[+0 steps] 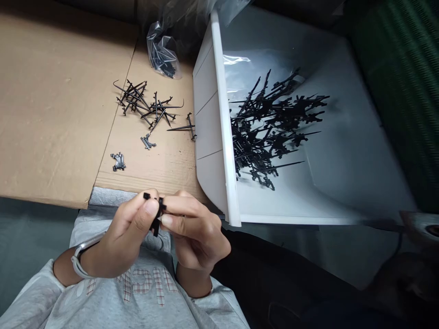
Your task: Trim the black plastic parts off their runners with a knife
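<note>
Close to my chest, both hands meet around a small black plastic part (pixel 156 225), much of it covered by fingers. My left hand (pixel 132 224) pinches it between thumb and fingers from one side. My right hand (pixel 194 224) grips it from the other side, thumb and index finger pressed together on it. On the cardboard beyond lie two small dark brackets (pixel 118 161), apart from each other. Farther off is a loose heap of thin black plastic sprues (pixel 151 103), with a few more beside the white bin.
A large white bin (pixel 221 119) stands on the right, holding a tangled pile of black plastic pieces (pixel 270 123). A clear bag (pixel 163 52) with dark parts lies at the back of the cardboard sheet (pixel 51 100). Green ribbed material (pixel 401 82) borders the far right.
</note>
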`<action>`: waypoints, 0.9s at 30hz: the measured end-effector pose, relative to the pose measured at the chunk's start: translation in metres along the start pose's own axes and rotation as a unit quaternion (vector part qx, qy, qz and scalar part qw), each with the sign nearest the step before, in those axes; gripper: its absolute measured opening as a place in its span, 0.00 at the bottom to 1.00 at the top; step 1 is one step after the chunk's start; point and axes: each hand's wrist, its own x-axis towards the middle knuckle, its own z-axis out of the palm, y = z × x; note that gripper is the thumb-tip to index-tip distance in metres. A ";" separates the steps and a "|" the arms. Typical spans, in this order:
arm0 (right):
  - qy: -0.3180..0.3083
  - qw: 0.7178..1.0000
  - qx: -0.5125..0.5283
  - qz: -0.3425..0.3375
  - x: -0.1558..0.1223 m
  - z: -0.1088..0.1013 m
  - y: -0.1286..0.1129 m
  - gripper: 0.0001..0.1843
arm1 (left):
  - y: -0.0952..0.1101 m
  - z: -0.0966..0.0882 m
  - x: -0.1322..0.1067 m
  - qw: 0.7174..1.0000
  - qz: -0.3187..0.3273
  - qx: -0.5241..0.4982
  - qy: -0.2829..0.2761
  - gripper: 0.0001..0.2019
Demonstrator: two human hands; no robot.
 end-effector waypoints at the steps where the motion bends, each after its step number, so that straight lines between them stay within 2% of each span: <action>1: 0.021 0.999 0.018 -0.018 0.004 0.002 -0.001 0.17 | -0.001 0.000 0.000 1.000 0.004 0.001 0.001 0.24; 3: 0.050 0.997 0.042 -0.044 0.009 0.004 -0.002 0.19 | -0.003 0.000 -0.001 1.000 0.014 0.003 0.001 0.23; 8: 0.055 0.995 0.050 -0.069 0.013 0.004 0.000 0.21 | -0.009 -0.001 -0.002 0.999 0.031 0.001 -0.014 0.22; 11: 0.059 0.994 0.061 -0.066 0.014 0.004 0.001 0.19 | -0.006 0.002 -0.002 1.000 0.016 -0.009 -0.009 0.24; 14: 0.072 0.990 0.105 -0.065 0.016 0.005 0.001 0.16 | -0.003 0.006 0.000 0.998 -0.012 -0.069 -0.005 0.25; 16: 0.081 0.986 0.140 -0.043 0.017 0.005 0.001 0.13 | -0.001 0.007 0.001 0.994 -0.030 -0.107 0.002 0.27; 19: 0.086 0.979 0.184 0.013 0.015 0.005 -0.002 0.09 | -0.001 0.008 0.002 0.994 -0.026 -0.104 0.008 0.27; 22: 0.076 0.967 0.235 0.069 0.015 0.005 -0.005 0.07 | 0.000 0.006 0.002 0.998 -0.008 -0.059 0.001 0.26; 24: 0.069 0.958 0.261 0.098 0.018 0.006 -0.006 0.11 | 0.002 0.004 0.002 1.000 -0.002 -0.017 0.001 0.27; 27: 0.068 0.943 0.298 0.132 0.023 0.007 -0.008 0.11 | 0.005 0.001 0.003 0.998 0.020 0.049 -0.025 0.26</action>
